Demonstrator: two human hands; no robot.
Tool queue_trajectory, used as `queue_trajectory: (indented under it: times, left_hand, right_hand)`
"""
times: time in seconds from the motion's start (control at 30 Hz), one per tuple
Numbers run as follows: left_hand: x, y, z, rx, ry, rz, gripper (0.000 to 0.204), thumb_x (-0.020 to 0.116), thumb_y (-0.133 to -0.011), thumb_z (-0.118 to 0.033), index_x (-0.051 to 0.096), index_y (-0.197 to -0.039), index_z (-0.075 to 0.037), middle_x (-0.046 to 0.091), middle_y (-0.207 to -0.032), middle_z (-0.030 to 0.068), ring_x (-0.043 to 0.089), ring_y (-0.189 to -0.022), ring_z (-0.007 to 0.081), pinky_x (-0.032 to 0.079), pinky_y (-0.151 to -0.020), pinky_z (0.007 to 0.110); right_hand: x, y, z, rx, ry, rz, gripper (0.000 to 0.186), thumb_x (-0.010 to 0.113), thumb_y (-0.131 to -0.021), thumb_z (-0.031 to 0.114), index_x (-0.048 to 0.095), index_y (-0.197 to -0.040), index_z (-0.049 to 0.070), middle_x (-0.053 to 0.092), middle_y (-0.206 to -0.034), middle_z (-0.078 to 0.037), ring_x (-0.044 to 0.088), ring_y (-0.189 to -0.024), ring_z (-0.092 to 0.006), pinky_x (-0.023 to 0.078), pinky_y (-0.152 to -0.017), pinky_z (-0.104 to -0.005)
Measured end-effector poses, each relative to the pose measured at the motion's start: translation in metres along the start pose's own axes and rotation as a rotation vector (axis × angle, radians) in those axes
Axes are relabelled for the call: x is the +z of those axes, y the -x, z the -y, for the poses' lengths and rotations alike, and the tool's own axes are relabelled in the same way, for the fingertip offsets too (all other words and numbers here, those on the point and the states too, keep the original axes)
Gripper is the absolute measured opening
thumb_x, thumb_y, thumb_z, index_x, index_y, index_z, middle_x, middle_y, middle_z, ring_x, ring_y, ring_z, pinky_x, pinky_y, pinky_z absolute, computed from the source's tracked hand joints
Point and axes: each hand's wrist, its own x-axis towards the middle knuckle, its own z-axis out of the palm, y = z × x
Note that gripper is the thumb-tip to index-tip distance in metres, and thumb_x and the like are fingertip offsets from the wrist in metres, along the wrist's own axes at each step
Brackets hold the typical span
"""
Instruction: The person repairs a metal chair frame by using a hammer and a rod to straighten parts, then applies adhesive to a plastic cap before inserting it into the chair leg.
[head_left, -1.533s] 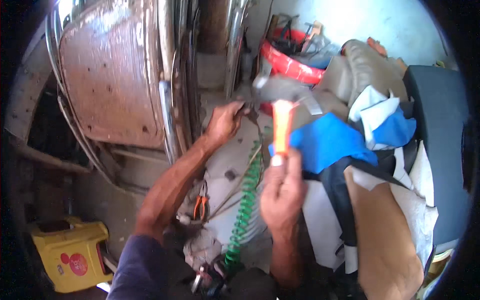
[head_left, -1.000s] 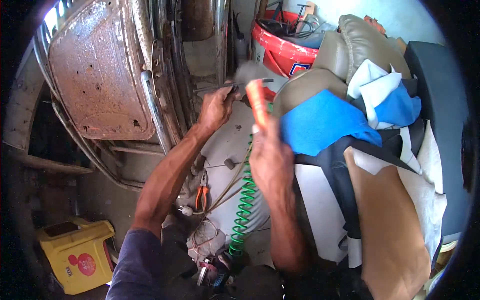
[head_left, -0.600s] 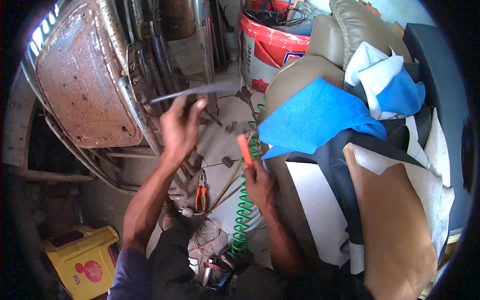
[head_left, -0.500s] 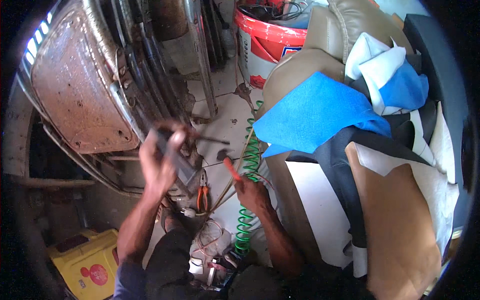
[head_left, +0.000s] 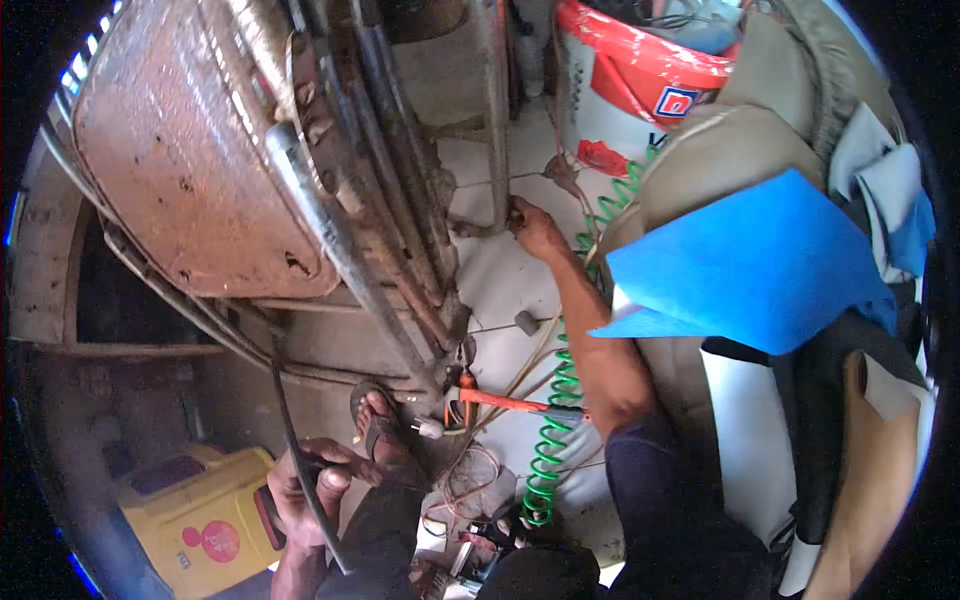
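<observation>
My left hand [head_left: 315,490] is closed around a thin dark rod [head_left: 290,425], low on the left above a yellow case. Out ahead, my right hand [head_left: 538,232] reaches to the floor, fingers closed beside the foot of a metal leg [head_left: 497,130]. Whatever those fingers hold is too small and dark to make out. An orange-handled tool [head_left: 515,402] with a grey grip end lies on the floor, its other end by orange-handled pliers [head_left: 467,385] that are partly covered. A small dark cylindrical piece [head_left: 526,322] rests on the tiles.
Rusty metal frames with a brown panel [head_left: 200,160] fill the left. A yellow case [head_left: 200,530] lies below them. On the right are blue fabric [head_left: 750,265] and leather-like pieces. A green coiled hose [head_left: 565,375] runs toward a red-and-white bucket [head_left: 640,70]. My sandalled foot [head_left: 378,420] stands near a plug [head_left: 430,428].
The orange-handled tool has left my right hand and lies on the floor. My right hand has moved forward to the metal leg. My left hand has dropped lower and nearer.
</observation>
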Motion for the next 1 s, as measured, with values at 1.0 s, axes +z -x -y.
queue_trajectory:
  times: [1.0]
  left_hand:
    - [-0.028,0.543,-0.289,0.668,-0.704,-1.932,0.034,0.054,-0.103,-0.012,0.051,-0.137,-0.007,0.050,-0.102,0.0009,0.048,-0.084,0.0105,0.046,-0.077,0.026]
  right_hand:
    - [0.108,0.245,0.309,0.147,-1.006,0.443,0.034,0.069,-0.093,0.019,0.059,-0.124,0.007,0.059,-0.085,-0.003,0.057,-0.063,-0.0105,0.046,-0.053,-0.0249]
